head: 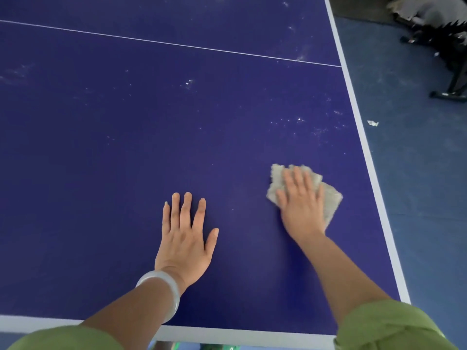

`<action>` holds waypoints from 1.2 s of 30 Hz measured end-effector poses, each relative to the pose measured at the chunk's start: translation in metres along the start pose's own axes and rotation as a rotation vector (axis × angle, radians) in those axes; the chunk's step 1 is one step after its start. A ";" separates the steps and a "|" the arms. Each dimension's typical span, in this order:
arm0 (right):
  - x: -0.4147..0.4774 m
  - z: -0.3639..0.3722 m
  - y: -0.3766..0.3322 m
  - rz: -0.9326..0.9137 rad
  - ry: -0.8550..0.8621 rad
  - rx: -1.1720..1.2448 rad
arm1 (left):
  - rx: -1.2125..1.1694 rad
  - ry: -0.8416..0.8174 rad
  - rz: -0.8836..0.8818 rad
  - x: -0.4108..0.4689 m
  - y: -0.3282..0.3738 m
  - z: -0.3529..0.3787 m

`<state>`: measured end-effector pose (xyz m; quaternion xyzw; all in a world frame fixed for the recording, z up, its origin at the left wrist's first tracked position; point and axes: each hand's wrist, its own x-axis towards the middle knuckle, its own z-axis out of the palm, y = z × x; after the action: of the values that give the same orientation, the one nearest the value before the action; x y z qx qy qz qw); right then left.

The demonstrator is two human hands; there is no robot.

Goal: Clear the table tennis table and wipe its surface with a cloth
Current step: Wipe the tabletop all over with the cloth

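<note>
The blue table tennis table (126, 147) fills the view, with a thin white centre line and white edge bands. My right hand (300, 203) presses flat, fingers straight, on a beige cloth (332, 198) lying on the surface near the right edge. My left hand (185, 233) rests palm down on the bare blue surface to the left of the cloth, fingers spread. A pale bangle sits on my left wrist. White dust specks dot the surface beyond the cloth.
The table's right edge (366, 147) and near edge (227, 335) are in view. Blue floor lies to the right, with a small scrap of litter (372, 123). A black metal frame (452, 72) and a grey bundle stand at the top right.
</note>
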<state>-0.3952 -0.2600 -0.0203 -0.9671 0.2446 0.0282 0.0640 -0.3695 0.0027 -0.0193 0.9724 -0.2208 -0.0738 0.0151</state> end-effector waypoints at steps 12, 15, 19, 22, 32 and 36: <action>-0.030 0.015 -0.079 -0.319 -0.031 -0.062 | 0.006 -0.009 0.003 0.000 0.000 0.002; 0.017 0.003 -0.040 -0.173 -0.084 -0.008 | 0.001 -0.011 0.007 -0.001 -0.001 0.003; -0.023 -0.001 0.019 0.292 -0.019 0.077 | -0.008 -0.007 0.008 -0.001 -0.002 0.003; -0.082 0.011 -0.023 0.200 0.014 0.034 | -0.020 -0.011 0.021 0.000 -0.003 0.004; -0.027 0.010 -0.043 -0.033 -0.045 -0.022 | -0.233 0.165 0.014 0.001 -0.048 -0.008; -0.054 0.009 -0.039 0.264 -0.017 0.065 | -0.168 0.105 -0.345 0.001 -0.096 -0.012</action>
<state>-0.4246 -0.1995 -0.0203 -0.9236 0.3701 0.0365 0.0931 -0.3259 0.0889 -0.0138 0.9936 -0.0426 -0.0427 0.0950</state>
